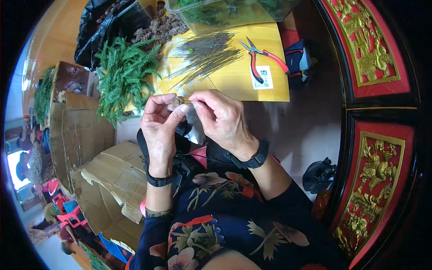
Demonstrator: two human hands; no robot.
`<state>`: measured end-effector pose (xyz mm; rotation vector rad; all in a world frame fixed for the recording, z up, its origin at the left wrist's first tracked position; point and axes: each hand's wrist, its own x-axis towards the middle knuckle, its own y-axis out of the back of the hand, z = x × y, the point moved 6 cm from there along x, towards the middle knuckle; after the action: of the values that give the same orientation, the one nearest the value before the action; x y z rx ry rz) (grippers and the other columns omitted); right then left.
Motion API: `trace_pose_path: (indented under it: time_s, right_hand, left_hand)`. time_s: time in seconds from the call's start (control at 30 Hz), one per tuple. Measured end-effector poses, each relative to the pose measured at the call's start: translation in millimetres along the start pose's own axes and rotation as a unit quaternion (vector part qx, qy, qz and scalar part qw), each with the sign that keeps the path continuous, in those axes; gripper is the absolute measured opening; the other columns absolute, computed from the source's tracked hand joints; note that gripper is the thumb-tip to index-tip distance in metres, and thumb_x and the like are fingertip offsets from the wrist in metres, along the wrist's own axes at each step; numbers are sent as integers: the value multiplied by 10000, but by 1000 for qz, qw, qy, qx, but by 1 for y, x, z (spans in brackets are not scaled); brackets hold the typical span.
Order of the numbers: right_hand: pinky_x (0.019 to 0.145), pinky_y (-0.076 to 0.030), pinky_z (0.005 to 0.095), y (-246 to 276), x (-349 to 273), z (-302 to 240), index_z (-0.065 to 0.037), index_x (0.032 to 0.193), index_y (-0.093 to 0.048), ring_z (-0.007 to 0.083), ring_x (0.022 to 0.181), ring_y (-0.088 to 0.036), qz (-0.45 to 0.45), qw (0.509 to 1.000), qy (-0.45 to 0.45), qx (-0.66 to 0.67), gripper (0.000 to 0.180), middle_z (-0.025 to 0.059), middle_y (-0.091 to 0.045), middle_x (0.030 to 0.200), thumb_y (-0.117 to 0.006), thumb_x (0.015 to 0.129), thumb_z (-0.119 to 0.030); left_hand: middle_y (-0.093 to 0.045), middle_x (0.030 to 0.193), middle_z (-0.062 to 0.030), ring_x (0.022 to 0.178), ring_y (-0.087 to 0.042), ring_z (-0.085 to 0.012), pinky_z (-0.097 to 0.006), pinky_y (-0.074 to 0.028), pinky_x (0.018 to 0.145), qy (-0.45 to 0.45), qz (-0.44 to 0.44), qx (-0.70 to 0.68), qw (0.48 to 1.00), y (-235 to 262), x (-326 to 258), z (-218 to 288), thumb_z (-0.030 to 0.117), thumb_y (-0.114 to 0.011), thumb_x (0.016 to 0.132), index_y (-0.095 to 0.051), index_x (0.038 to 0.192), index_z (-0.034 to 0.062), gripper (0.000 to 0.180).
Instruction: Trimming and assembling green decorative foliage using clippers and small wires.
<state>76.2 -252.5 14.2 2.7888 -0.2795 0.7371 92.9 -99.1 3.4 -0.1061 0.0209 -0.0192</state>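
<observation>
Above the lap, left hand and right hand pinch a small brown cone

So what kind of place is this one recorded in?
Probably a small craft work spot, perhaps in a home or workshop: a yellow tabletop holds a bundle of thin wires, red-handled pliers and green artificial sprigs, with flattened cardboard beside the seat.

Both hands on a small brown cone, perhaps wired.
</observation>
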Motion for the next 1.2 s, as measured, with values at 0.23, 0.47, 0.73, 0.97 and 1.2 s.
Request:
trace_pose_path:
  time_s: [0.23,0.47,0.73,0.97,1.2]
  right_hand:
    - [591,-503,294,0,-1,1,-7,913,-607,234,673,-649,9,1000,-4,-5,131,120,-633,780,-618,793,43]
    - [580,-504,295,-1,-2,2,-15,912,-603,215,661,-651,11,1000,-21,18,130,115,-640,775,-630,796,36]
    - [576,-504,291,1,0,-2,-18,888,-603,215,654,-655,21,1000,-2,5,110,109,-641,750,-646,798,27]
    - [572,-501,292,2,0,-3,-19,878,-604,224,653,-656,32,999,2,24,84,109,-645,751,-643,810,11]
    - [571,-499,290,3,1,-7,-18,874,-605,218,656,-657,30,999,13,34,64,108,-646,750,-635,821,2]
  left_hand:
    - [-625,923,-50,809,-593,-90,-214,-496,702,-14,1,2,1000,-9,-4,0,-19,-693,799,-564,1051,8,285]
    - [-626,927,-64,803,-604,-114,-224,-496,729,21,-9,-81,996,-13,-5,-2,75,-573,913,-565,1099,2,200]
    - [-626,984,-93,814,-605,-142,-256,-495,767,50,-31,-211,976,-9,0,-6,124,-495,959,-567,1107,3,205]
    - [-607,1043,-122,889,-594,-156,-271,-494,789,38,-67,-211,974,-8,2,-7,145,-480,967,-551,1120,6,218]
    - [-561,1110,-152,892,-581,-177,-281,-494,803,39,-98,-286,952,-12,2,-5,171,-475,973,-524,1126,6,230]
